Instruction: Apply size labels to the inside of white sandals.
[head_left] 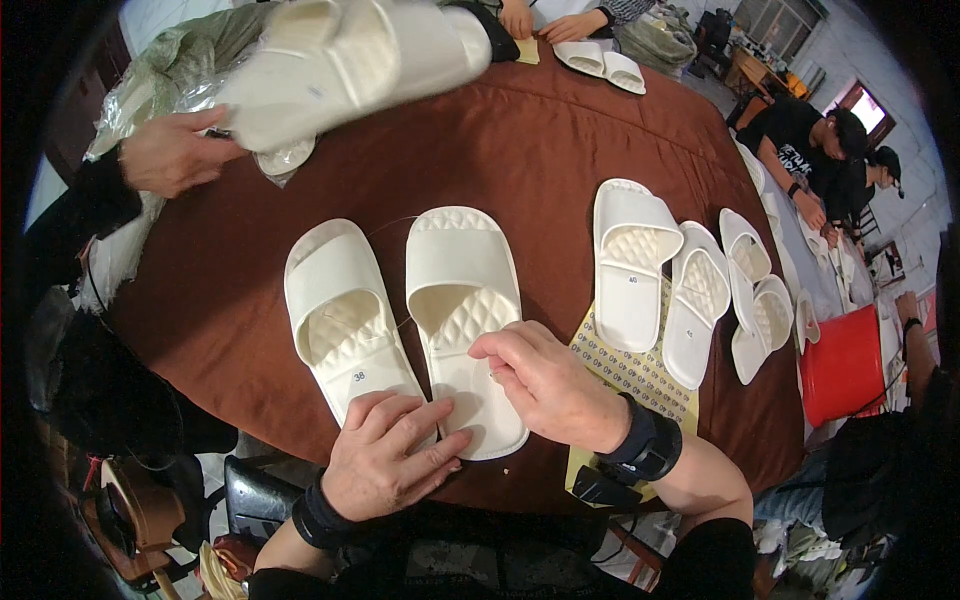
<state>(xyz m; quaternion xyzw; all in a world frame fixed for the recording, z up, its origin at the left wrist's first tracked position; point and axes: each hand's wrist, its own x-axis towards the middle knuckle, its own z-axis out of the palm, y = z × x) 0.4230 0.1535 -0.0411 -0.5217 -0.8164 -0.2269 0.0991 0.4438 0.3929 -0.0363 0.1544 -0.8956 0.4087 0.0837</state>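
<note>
Two white slippers lie side by side on the brown cloth, toes pointing away from me. My left hand (pixel 395 455) rests with fingers spread across the heels of the left slipper (pixel 335 270) and the right slipper (pixel 463 250). A small dark printed mark (pixel 360 377) shows on the left slipper's insole. Over the insole of the right slipper, my right hand (pixel 550 390) is closed, thumb and forefinger pinched together. Whatever sits in that pinch, if anything, is too small or hidden to make out. Both wrists wear black bands.
Several white slippers (pixel 633 310) lie at right, partly over a yellow sticker sheet (pixel 650 375). At far left another person's hand (pixel 175 155) holds blurred white slippers (pixel 310 75). Across the brown table (pixel 540 130) are another person's hands (pixel 570 25). A red container (pixel 843 365) stands right.
</note>
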